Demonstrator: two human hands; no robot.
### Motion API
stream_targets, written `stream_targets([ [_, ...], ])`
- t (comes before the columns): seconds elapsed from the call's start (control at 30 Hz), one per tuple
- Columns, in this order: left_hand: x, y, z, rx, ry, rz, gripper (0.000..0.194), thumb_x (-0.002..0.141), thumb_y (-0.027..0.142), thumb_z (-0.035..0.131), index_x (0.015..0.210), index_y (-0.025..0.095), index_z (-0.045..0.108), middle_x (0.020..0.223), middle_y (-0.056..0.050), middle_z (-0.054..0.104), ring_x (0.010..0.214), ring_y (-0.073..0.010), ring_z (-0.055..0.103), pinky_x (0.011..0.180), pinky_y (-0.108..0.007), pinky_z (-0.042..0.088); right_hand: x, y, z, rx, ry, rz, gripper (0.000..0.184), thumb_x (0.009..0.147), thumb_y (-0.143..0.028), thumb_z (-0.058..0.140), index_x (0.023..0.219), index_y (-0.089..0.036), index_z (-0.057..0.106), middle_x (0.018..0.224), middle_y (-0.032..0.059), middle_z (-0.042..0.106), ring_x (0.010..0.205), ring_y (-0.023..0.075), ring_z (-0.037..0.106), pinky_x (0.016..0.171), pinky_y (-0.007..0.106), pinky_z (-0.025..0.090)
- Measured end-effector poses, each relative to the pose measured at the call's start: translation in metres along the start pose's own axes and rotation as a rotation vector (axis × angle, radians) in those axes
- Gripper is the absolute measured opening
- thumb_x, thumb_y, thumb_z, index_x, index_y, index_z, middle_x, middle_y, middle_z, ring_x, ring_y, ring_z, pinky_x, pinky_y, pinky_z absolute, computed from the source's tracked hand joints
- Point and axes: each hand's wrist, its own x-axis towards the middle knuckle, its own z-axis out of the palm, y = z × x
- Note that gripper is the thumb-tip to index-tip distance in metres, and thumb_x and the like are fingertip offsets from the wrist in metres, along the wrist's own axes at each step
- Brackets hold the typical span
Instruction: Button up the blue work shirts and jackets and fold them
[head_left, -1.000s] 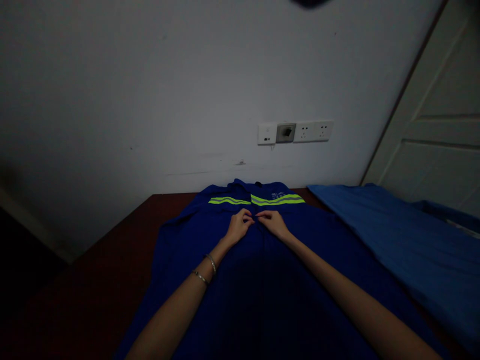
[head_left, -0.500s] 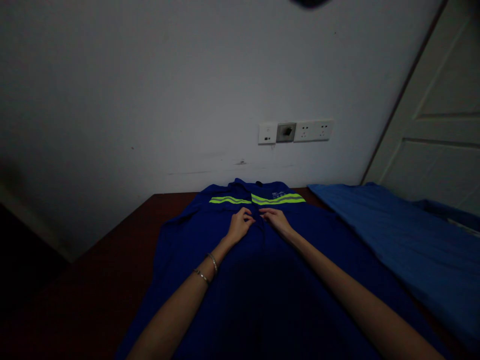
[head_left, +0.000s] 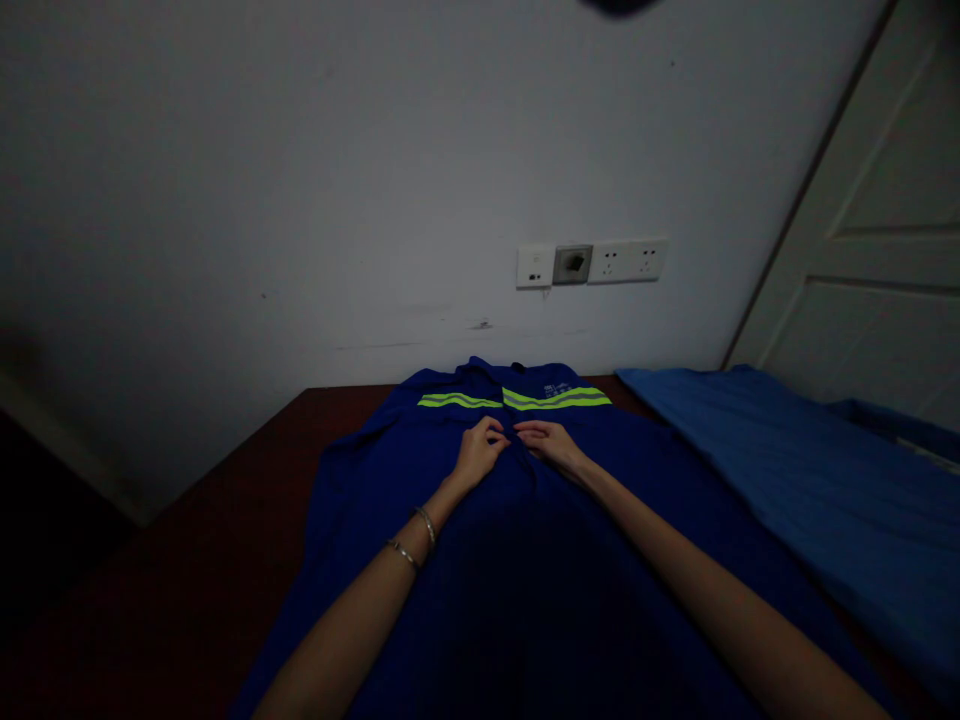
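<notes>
A dark blue work jacket with yellow-green reflective stripes lies spread out, its collar toward the wall. At its front opening, just below the stripes, my left hand pinches the edge of the cloth; two bracelets circle that wrist. Close on the other side of the opening, my right hand has its thumb and fingers pressed together on the other front edge. The fingertips nearly meet. Any button or fastener between them is too small and dark to make out.
The jacket rests on a dark red-brown wooden table against a pale wall. A lighter blue cloth lies along the right side. Wall sockets sit above the jacket, and a panelled door stands at the right.
My right hand has shifted slightly left, closing in on my left hand and drawing the front edge with it. My left hand stays almost in place.
</notes>
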Motion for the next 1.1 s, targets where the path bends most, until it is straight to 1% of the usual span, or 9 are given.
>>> stream_targets([
  [0.13, -0.001, 0.000, 0.001, 0.001, 0.013, -0.001, 0.016, 0.067, 0.015, 0.058, 0.082, 0.018, 0.053, 0.068, 0.001, 0.066, 0.068, -0.0134, 0.064, 0.064, -0.020, 0.044, 0.002, 0.001, 0.001, -0.072, 0.007, -0.072, 0.032, 0.056, -0.013, 0.062, 0.087, -0.014, 0.061, 0.073, 0.0018, 0.065, 0.053, 0.0082, 0.054, 0.051, 0.020, 0.041],
  [0.27, 0.000, -0.001, 0.002, 0.004, 0.035, -0.013, 0.016, 0.067, 0.013, 0.056, 0.081, 0.017, 0.053, 0.065, 0.001, 0.065, 0.066, -0.0128, 0.063, 0.063, -0.020, 0.043, 0.006, 0.005, 0.004, -0.135, 0.022, -0.231, 0.028, 0.055, -0.017, 0.064, 0.083, -0.013, 0.062, 0.067, 0.0010, 0.064, 0.060, 0.0111, 0.057, 0.060, 0.023, 0.045],
  [0.37, 0.000, -0.001, 0.003, -0.017, 0.059, -0.028, 0.015, 0.065, 0.011, 0.055, 0.079, 0.017, 0.053, 0.064, 0.002, 0.064, 0.064, -0.0118, 0.062, 0.060, -0.019, 0.042, 0.007, 0.009, 0.005, -0.199, 0.033, -0.345, 0.027, 0.058, -0.019, 0.063, 0.085, -0.014, 0.062, 0.069, 0.0017, 0.064, 0.066, 0.0128, 0.059, 0.068, 0.026, 0.046],
  [0.5, -0.001, 0.002, 0.005, -0.061, 0.097, -0.072, 0.013, 0.062, 0.008, 0.053, 0.073, 0.017, 0.051, 0.059, 0.004, 0.061, 0.057, -0.0102, 0.059, 0.053, -0.017, 0.038, 0.005, 0.010, 0.006, -0.335, 0.043, -0.447, 0.026, 0.064, -0.020, 0.058, 0.090, -0.015, 0.062, 0.075, 0.0030, 0.065, 0.071, 0.0137, 0.061, 0.071, 0.028, 0.046],
  [0.7, -0.001, -0.003, 0.007, -0.088, 0.132, -0.117, 0.012, 0.062, 0.010, 0.055, 0.070, 0.016, 0.049, 0.052, 0.006, 0.057, 0.047, -0.0077, 0.052, 0.046, -0.015, 0.031, -0.001, 0.005, 0.009, -0.477, 0.070, -0.504, 0.028, 0.067, -0.019, 0.055, 0.094, -0.016, 0.062, 0.078, 0.0031, 0.066, 0.074, 0.0148, 0.061, 0.073, 0.028, 0.045],
  [0.83, 0.002, -0.004, 0.006, -0.108, 0.088, -0.096, 0.013, 0.061, 0.009, 0.054, 0.071, 0.016, 0.051, 0.056, 0.004, 0.058, 0.053, -0.0084, 0.055, 0.050, -0.016, 0.035, -0.005, 0.000, 0.014, -0.564, 0.132, -0.521, 0.028, 0.067, -0.018, 0.052, 0.094, -0.016, 0.062, 0.072, 0.0019, 0.066, 0.070, 0.0151, 0.060, 0.072, 0.028, 0.044],
  [0.93, 0.004, 0.002, 0.002, -0.097, 0.054, -0.083, 0.017, 0.061, 0.006, 0.053, 0.075, 0.015, 0.054, 0.060, 0.003, 0.060, 0.057, -0.0091, 0.056, 0.053, -0.016, 0.037, -0.007, -0.003, 0.016, -0.600, 0.141, -0.535, 0.030, 0.068, -0.017, 0.051, 0.096, -0.016, 0.060, 0.070, 0.0012, 0.065, 0.066, 0.0148, 0.059, 0.068, 0.027, 0.044],
  [1.0, 0.005, 0.008, -0.001, -0.056, 0.095, -0.101, 0.015, 0.062, 0.008, 0.053, 0.075, 0.015, 0.055, 0.059, 0.002, 0.059, 0.057, -0.0090, 0.055, 0.054, -0.017, 0.037, -0.008, -0.004, 0.016, -0.610, 0.118, -0.542, 0.031, 0.068, -0.016, 0.050, 0.099, -0.017, 0.059, 0.070, 0.0008, 0.064, 0.065, 0.0144, 0.059, 0.066, 0.027, 0.044],
  [1.1, 0.005, 0.016, -0.004, 0.034, 0.155, -0.148, 0.010, 0.064, 0.017, 0.059, 0.073, 0.014, 0.055, 0.057, 0.003, 0.055, 0.054, -0.0088, 0.052, 0.053, -0.018, 0.037, -0.008, -0.004, 0.015, -0.640, 0.091, -0.569, 0.033, 0.070, -0.014, 0.050, 0.102, -0.017, 0.056, 0.071, 0.0007, 0.063, 0.067, 0.0143, 0.058, 0.068, 0.027, 0.044],
])
